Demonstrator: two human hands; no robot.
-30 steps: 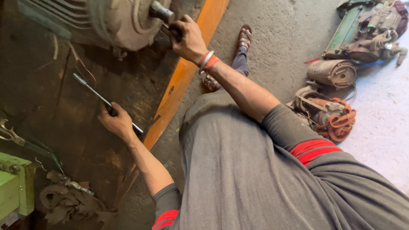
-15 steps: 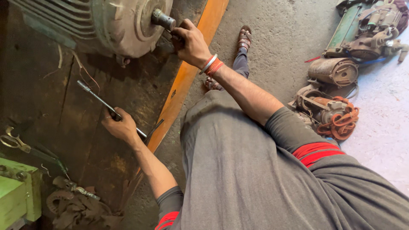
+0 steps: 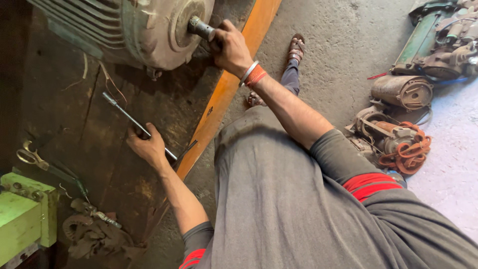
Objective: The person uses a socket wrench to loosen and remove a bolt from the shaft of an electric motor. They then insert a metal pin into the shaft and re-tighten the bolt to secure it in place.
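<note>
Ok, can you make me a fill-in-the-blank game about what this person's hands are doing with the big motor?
1. The right hand grips the motor's metal ____.
2. The left hand rests on a long metal ____ lying on the dark workbench.
3. The workbench has an edge painted ____.
4. The pair of ____ lies near the green box.

Missing words: shaft; rod; orange; scissors

Steel motor shaft [image 3: 199, 27] horizontal; long metal wrench [image 3: 134, 122] flat, diagonal on bench.
</note>
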